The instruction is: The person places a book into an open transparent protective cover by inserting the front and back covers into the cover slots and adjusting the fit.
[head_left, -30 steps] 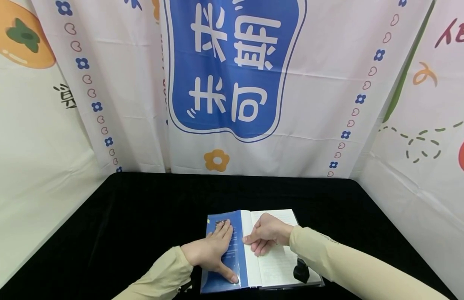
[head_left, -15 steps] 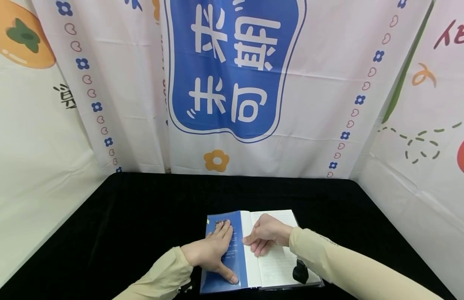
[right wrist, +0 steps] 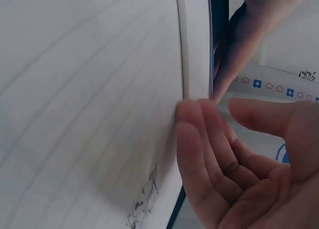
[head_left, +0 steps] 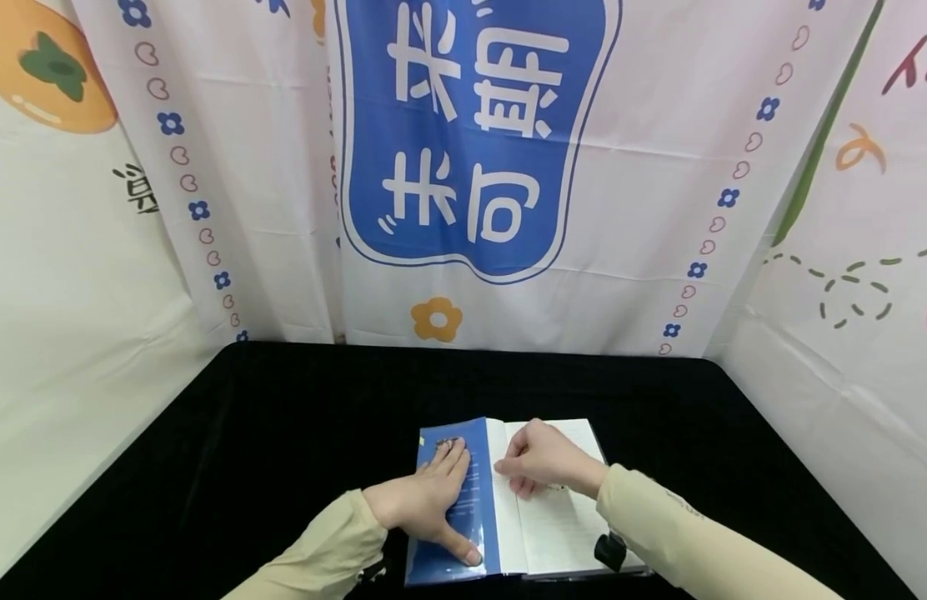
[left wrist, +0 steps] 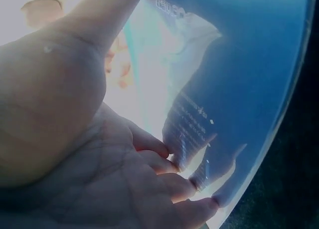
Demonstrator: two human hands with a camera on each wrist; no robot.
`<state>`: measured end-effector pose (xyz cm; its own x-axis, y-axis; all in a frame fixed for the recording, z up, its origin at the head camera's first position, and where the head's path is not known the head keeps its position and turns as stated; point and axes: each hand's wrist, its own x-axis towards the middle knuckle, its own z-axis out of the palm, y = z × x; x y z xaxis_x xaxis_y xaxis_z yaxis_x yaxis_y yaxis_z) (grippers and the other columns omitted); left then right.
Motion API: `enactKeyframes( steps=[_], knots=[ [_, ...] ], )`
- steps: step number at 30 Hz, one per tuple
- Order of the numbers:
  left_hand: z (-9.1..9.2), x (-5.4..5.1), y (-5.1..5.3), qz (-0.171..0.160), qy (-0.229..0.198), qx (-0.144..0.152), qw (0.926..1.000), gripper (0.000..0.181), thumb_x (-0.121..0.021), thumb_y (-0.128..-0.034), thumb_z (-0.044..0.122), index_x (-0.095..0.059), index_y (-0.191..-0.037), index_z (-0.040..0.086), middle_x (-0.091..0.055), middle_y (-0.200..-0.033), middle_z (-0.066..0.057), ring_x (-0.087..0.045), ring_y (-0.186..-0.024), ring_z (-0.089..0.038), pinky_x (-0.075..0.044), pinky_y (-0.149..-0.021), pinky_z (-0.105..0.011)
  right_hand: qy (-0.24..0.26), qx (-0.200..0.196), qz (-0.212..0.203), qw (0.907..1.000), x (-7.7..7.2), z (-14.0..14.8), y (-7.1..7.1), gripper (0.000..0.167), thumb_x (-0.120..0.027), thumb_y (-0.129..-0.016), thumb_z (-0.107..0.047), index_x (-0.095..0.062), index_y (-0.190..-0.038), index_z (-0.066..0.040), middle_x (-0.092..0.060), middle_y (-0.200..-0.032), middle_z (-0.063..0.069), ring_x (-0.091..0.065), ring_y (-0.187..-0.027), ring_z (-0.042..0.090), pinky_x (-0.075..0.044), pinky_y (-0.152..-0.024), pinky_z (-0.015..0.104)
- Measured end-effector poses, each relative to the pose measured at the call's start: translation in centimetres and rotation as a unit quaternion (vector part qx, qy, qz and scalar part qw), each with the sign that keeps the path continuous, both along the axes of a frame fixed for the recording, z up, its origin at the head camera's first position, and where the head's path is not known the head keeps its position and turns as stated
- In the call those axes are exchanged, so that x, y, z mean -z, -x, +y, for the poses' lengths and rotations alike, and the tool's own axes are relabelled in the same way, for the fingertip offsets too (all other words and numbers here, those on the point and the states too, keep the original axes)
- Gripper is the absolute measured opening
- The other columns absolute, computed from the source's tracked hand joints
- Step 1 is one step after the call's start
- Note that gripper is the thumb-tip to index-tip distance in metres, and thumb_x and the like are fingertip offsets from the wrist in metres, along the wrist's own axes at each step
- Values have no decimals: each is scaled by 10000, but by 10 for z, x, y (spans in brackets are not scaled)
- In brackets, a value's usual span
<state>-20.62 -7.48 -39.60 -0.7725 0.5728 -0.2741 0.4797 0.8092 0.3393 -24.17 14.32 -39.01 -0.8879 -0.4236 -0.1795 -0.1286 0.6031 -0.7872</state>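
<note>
An open book (head_left: pixel 561 533) with a blue cover (head_left: pixel 463 542) lies on the black table. Its right page (right wrist: pixel 89 104) is white with lines and some dark handwriting near the inner edge. A narrow white strip (head_left: pixel 506 533) runs between cover and page. My left hand (head_left: pixel 426 504) rests flat on the blue cover, fingers spread and thumb apart. Over the page, my right hand (head_left: pixel 546 458) has softly bent fingers. In the right wrist view its fingertips (right wrist: pixel 189 139) are at the page's inner edge, the thumb stands apart, and nothing is between them.
Black cloth (head_left: pixel 321 417) covers the table around the book. Printed white curtains (head_left: pixel 643 208) close off the back and both sides. A small black device (head_left: pixel 610 550) sits under my right wrist, above the page.
My right hand has shifted slightly up and right, its thumb moving up along the white strip. The left hand keeps its place on the cover. The head view has shifted a little.
</note>
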Motion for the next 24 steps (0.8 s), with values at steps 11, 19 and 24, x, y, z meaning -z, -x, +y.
enactKeyframes(
  steps=[11,19,24],
  knots=[
    [2,0,-1,69,20,88,9999,1302,-755,-676,712,-157,-1536,-62,-54,-1600,-248,-21,-1460,-392,-182,-1133,-541,-1352,443,2311,9625,-16,25,-7,133,-750,-872,-161,-684,-766,-115,-592,-680,-78,-524,-564,90,-474,-545,290],
    [2,1,0,112,1,130,9999,1309,-753,-672,717,-159,-1532,-70,-52,-1596,-257,-21,-1457,-400,-190,-1129,-548,-2268,859,2700,9318,-10,50,-3,194,-797,-828,-178,-702,-928,-42,-627,-904,44,-575,-771,158,-526,-678,357],
    [2,0,0,93,-12,106,9999,1309,-757,-670,715,-162,-1531,-71,-55,-1596,-258,-26,-1458,-400,-182,-1131,-546,-2863,751,3494,8890,-2,65,1,263,-805,-821,-167,-659,-952,9,-581,-935,132,-534,-772,226,-502,-579,322]
  ],
)
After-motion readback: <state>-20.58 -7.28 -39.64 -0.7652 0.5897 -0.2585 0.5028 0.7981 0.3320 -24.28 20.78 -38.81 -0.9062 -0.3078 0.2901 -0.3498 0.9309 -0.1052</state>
